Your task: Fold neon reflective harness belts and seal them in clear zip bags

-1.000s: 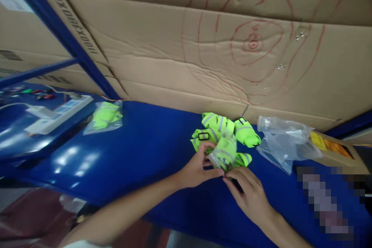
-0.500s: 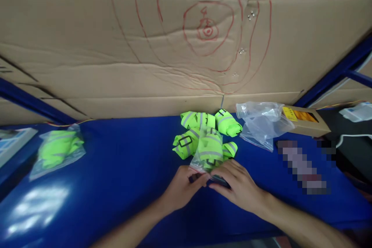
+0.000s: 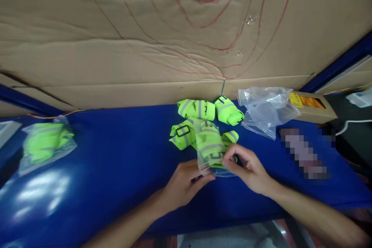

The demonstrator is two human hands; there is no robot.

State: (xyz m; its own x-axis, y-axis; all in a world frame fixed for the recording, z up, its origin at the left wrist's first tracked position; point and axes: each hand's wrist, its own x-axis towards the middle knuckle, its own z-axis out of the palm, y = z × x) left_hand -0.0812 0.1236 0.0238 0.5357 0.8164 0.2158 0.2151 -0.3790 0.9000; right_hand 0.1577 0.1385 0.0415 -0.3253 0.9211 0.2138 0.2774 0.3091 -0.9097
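Observation:
A clear zip bag (image 3: 205, 166) with a rolled neon-yellow reflective strap (image 3: 209, 139) inside lies between my hands, its mouth toward me. My left hand (image 3: 186, 184) pinches the left corner of the mouth between thumb and fingers. At the right side of the mouth, my right hand (image 3: 247, 166) has thumb and fingers closed on the bag's edge. Just beyond are several loose strap rolls: one with a black buckle (image 3: 182, 131), one behind it (image 3: 196, 109), one at the back right (image 3: 229, 111), and one partly hidden by the bag (image 3: 231, 136).
Another bagged strap (image 3: 46, 143) lies at the left of the blue table (image 3: 116, 155). Several clear empty bags (image 3: 263, 110) rest at the back right beside a cardboard box (image 3: 315, 108). A cardboard wall (image 3: 130, 62) with red rings stands behind. A blurred-out item (image 3: 305, 155) lies right.
My right hand has shifted right and up along the bag's mouth, and the mouth now looks spread wider. My left hand still pinches its corner. The view has tilted down.

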